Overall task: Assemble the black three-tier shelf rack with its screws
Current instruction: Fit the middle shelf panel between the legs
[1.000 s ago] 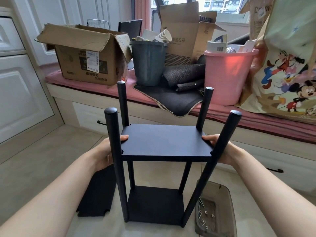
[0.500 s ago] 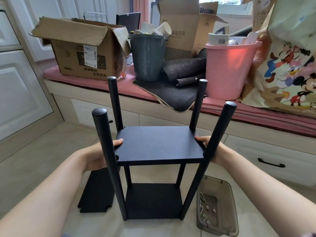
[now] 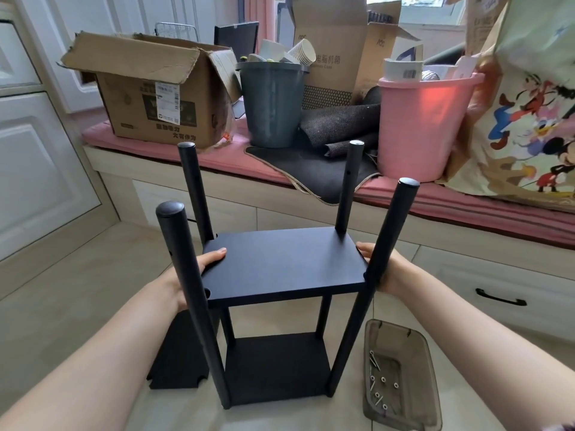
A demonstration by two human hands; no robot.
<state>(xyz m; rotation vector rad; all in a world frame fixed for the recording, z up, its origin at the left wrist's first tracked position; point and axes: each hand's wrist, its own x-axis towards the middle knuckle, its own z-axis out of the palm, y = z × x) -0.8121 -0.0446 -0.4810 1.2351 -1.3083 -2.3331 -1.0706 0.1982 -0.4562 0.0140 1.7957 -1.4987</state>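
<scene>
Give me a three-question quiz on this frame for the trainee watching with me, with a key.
1. True or false: the middle shelf panel sits between the four black poles with a hand at each end.
2. Where is the spare third panel? A) on the window seat B) flat on the floor left of the rack C) in the pink bucket
3. Fill in: the loose screws lie in a clear plastic ___ on the floor to the right.

Key: 1 true, the left hand and right hand grip its two short edges; 2 B; 3 tray.
</scene>
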